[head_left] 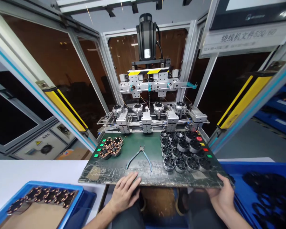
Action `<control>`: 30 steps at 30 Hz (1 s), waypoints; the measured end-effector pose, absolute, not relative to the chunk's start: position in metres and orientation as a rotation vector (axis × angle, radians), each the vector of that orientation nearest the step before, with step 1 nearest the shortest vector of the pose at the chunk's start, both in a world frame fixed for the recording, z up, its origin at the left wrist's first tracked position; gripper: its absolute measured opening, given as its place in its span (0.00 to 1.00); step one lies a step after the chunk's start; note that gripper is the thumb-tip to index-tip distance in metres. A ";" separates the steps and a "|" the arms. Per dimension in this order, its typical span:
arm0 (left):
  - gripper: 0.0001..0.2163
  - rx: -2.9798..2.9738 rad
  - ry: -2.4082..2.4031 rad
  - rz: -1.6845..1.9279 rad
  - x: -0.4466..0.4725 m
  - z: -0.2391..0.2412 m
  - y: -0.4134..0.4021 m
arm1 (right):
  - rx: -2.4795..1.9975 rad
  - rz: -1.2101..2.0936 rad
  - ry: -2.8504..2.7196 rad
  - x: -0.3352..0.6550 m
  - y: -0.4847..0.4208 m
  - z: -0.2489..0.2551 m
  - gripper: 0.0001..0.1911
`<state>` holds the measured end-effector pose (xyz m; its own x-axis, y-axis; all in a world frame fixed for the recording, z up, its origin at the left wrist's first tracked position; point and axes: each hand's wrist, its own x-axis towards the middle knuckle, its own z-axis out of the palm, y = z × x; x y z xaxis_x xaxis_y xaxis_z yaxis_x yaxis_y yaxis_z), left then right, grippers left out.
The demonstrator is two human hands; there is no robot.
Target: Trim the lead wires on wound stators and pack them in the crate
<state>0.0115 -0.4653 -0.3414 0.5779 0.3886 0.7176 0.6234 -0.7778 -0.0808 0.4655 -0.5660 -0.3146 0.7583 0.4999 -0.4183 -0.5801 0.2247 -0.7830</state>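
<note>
1. Copper-wound cores (115, 150), four in number, sit clustered at the left of a green, scuffed surface (152, 178), beside a column of small green markers (98, 149).
2. Bare cores (180, 164), black and silver with no copper to be seen, crowd the surface's right side, some stacked on others.
3. Cutting pliers (142, 149) lie between the two groups, handles spread toward the worker, touched by nobody.
4. Left hand (126, 192) rests at the front edge near the pliers, fingers loosely extended, holding nothing. Right hand (223, 192) meets the front right corner, thumb uppermost; its fingers are partly hidden, so whether it grips cannot be told.
5. Behind, a machine (147, 39) carries four cores in its stations (158, 108), thin wires slanting toward them; their winding is too small to judge.
6. Work appears partway along: more copper-wound pieces line a blue tray (54, 184) at left, while the bare group, seemingly left to do, far outnumbers the four wound cores on the surface.
</note>
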 end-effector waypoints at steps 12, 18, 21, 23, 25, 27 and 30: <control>0.22 -2.447 -0.743 -0.947 0.004 -0.353 -0.456 | -1.102 0.704 0.069 0.461 -0.562 -0.317 0.23; 0.26 -2.397 -0.603 -0.838 -0.008 -0.360 -0.446 | -1.097 0.765 0.090 0.468 -0.564 -0.312 0.17; 0.23 -2.421 -0.621 -0.871 -0.007 -0.359 -0.448 | -1.106 0.759 0.104 0.472 -0.565 -0.314 0.17; 0.21 -2.441 -0.650 -0.909 -0.004 -0.358 -0.451 | -1.111 0.746 0.102 0.472 -0.565 -0.316 0.17; 0.23 -2.460 -0.692 -0.950 0.000 -0.356 -0.454 | -1.118 0.730 0.099 0.470 -0.565 -0.319 0.18; 0.24 -2.468 -0.725 -0.992 0.003 -0.355 -0.457 | -1.123 0.712 0.104 0.468 -0.565 -0.320 0.18; 0.25 -2.463 -0.743 -1.037 0.007 -0.353 -0.459 | -1.128 0.695 0.113 0.466 -0.565 -0.320 0.18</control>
<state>0.0068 -0.4587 -0.3527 0.5912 0.3251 0.7381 0.5943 -0.7943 -0.1261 0.4657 -0.5645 -0.3196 0.7867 0.4528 -0.4197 -0.5622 0.2443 -0.7901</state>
